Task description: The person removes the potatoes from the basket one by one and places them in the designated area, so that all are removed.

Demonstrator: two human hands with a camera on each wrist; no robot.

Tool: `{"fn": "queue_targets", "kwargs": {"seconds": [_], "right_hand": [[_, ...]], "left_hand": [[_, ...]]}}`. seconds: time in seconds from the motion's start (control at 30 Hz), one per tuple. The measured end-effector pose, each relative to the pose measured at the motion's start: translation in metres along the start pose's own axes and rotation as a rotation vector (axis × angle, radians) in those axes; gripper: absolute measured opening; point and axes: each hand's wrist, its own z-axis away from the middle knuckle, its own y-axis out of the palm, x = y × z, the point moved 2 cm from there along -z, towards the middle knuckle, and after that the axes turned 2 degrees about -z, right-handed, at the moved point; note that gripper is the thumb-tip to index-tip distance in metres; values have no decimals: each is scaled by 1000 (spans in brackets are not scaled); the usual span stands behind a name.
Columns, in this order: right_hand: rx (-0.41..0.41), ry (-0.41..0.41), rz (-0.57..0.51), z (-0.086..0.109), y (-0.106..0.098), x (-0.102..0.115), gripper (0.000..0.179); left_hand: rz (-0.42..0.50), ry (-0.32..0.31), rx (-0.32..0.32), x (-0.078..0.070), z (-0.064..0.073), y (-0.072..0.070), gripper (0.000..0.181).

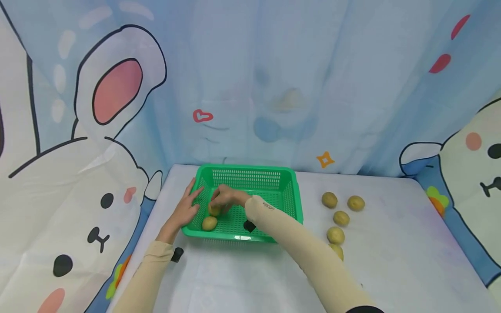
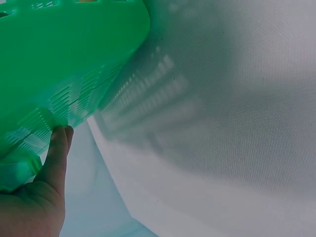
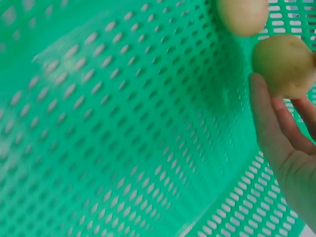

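My right hand (image 1: pixel 225 198) reaches down inside the green plastic basket (image 1: pixel 246 237) and grips a potato (image 3: pixel 284 66) near the left wall. Another potato (image 1: pixel 209 224) lies beside it in the basket's near left corner. On the basket's left rim rests my left hand (image 1: pixel 186 210), its fingers spread and extended. From the left wrist view, the thumb side of that hand (image 2: pixel 49 177) shows against the outside of the slotted basket wall (image 2: pixel 64 59).
Several potatoes (image 1: pixel 335 235) lie in a loose group on the white-covered table (image 1: pixel 391 243), right of the basket; the right forearm partly covers the nearest one. A blue patterned curtain (image 1: pixel 250 87) hangs right behind the basket.
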Motion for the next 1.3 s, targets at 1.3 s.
{"fn": "queue_targets", "kwargs": {"seconds": [1.3], "right_hand": [[-704, -37, -195, 301, -125, -179, 47]], "left_hand": [[-6, 14, -31, 0, 0, 4, 64]]}}
